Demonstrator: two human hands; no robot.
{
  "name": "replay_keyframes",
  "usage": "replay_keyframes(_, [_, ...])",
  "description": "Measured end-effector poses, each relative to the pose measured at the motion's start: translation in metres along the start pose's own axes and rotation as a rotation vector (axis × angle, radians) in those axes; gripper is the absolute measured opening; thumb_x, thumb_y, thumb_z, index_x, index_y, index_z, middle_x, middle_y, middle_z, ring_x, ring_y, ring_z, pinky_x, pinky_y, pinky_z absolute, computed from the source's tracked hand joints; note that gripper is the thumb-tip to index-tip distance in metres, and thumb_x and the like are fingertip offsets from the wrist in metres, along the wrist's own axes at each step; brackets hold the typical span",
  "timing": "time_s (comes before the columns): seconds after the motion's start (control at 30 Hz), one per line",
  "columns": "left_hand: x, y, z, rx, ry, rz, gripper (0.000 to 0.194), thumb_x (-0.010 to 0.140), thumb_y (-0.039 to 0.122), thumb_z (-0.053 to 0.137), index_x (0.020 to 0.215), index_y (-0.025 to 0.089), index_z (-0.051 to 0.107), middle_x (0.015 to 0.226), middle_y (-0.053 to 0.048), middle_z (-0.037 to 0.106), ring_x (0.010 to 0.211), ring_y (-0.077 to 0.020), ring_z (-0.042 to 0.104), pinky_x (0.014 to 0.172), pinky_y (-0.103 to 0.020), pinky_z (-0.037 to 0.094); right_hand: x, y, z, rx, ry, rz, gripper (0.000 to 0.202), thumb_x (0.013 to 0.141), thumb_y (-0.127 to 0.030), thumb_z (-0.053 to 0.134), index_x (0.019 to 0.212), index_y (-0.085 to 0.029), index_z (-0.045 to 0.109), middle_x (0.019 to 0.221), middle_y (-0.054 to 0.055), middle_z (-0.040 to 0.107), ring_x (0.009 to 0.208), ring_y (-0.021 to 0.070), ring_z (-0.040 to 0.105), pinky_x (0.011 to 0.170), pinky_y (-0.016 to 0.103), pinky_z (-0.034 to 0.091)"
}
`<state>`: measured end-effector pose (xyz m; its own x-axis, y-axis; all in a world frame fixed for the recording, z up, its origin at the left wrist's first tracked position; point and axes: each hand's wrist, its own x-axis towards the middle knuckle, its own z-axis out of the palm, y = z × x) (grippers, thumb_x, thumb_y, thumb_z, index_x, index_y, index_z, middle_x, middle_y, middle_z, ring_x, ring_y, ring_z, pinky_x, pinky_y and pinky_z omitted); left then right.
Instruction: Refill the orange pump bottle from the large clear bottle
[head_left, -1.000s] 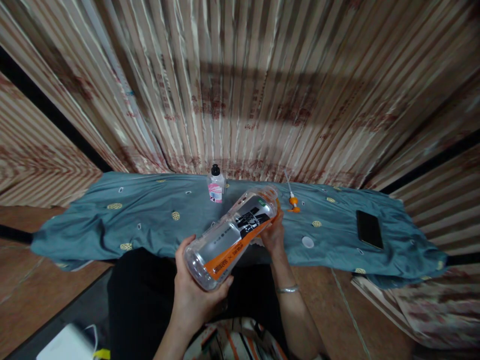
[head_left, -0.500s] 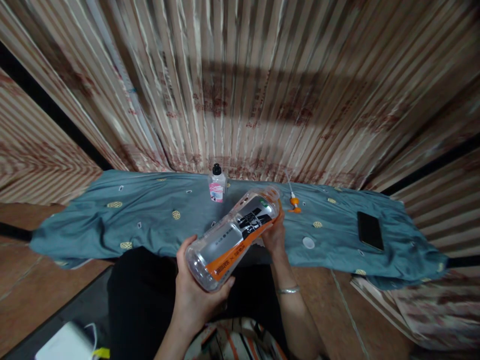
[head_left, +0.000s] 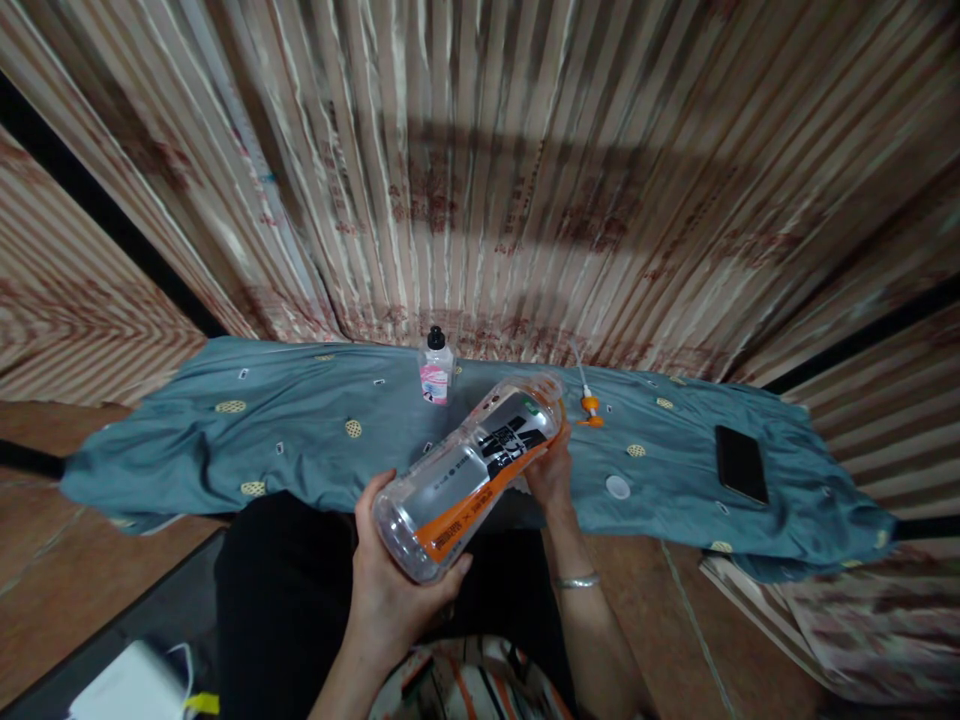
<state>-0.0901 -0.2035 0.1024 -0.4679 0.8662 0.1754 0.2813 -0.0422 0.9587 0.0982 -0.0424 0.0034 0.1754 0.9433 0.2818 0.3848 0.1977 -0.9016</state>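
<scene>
Your left hand [head_left: 397, 590] is cupped around the base of the big clear bottle [head_left: 472, 475], your right hand [head_left: 551, 465] curled round its upper end. The bottle's tilted over the teal cloth [head_left: 300, 400], with the striped curtain [head_left: 480, 180] behind it and brown floor [head_left: 660, 610] below.

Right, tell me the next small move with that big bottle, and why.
I'd probably ease the large bottle more upright: it is tilted, the left hand on its base and the right hand near its neck. The neck seems uncapped, and the orange pump lies apart on the cloth.
</scene>
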Motion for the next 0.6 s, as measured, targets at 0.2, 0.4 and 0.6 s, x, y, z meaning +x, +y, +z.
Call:
replay_keyframes(0.2, [0.0029,-0.0056,-0.0024,0.028,-0.05,0.022,0.091,0.063,0.039,0.085,0.139,0.02,0.038,0.106,-0.005,0.069,0.09,-0.0254,0.075,0.081,-0.039,0.063,0.0007,-0.0035,-0.0002,0.018,0.027,0.07,0.069,0.072,-0.054,0.075,0.125,-0.023,0.045,0.109,0.011,0.077,0.094,0.0315,0.077,0.077,0.042,0.061])
replay_keyframes(0.4, [-0.0018,-0.0006,0.0037,-0.015,0.029,-0.02,0.087,0.064,0.037,0.082,0.14,0.02,0.042,0.104,-0.003,0.069,0.088,-0.0234,0.073,0.081,-0.037,0.061,0.001,-0.0073,-0.003,0.033,0.006,0.066,0.074,0.071,-0.051,0.077,0.131,-0.022,0.045,0.114,0.013,0.076,0.102,0.0326,0.076,0.082,0.043,0.061])
replay_keyframes(0.6, [-0.0016,-0.0008,0.0035,-0.007,0.024,-0.032,0.089,0.064,0.039,0.082,0.142,0.021,0.041,0.107,-0.004,0.068,0.09,-0.0241,0.073,0.082,-0.038,0.061,0.0012,-0.0074,-0.0034,0.052,-0.008,0.075,0.071,0.071,-0.049,0.076,0.128,-0.021,0.045,0.115,0.013,0.076,0.1,0.032,0.076,0.084,0.045,0.062])
